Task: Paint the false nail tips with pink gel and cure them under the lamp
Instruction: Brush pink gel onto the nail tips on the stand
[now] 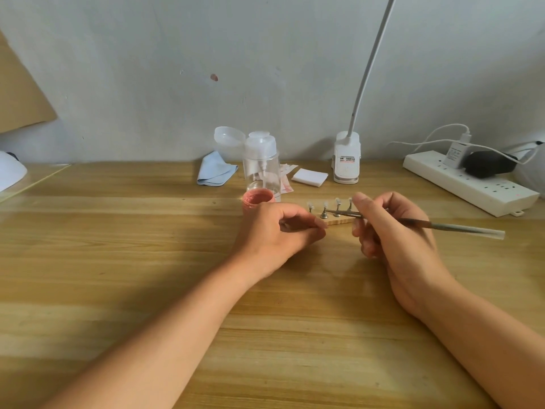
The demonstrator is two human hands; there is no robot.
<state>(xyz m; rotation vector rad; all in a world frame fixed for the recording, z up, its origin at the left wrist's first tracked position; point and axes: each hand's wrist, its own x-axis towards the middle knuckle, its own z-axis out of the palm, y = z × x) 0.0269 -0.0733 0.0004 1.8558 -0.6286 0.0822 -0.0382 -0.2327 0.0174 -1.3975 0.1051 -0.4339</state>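
Observation:
A small wooden strip (339, 222) carries several clear false nail tips (325, 205) on little metal stands. My left hand (274, 237) rests on the table with thumb and forefinger at the strip's left end; whether they pinch it I cannot tell. My right hand (389, 228) holds a thin brush (460, 228), its tip pointing left at the base of the stands. An open jar of pink gel (258, 199) sits just beyond my left hand. The white clip lamp (347, 160) stands at the back with its neck rising up and right.
A clear pump bottle (262, 163) stands behind the jar, a blue cloth (215, 169) to its left, white pads (309, 177) to its right. A white power strip (469, 181) with plugs and cables lies at the right. A white object (10, 172) sits at the left edge.

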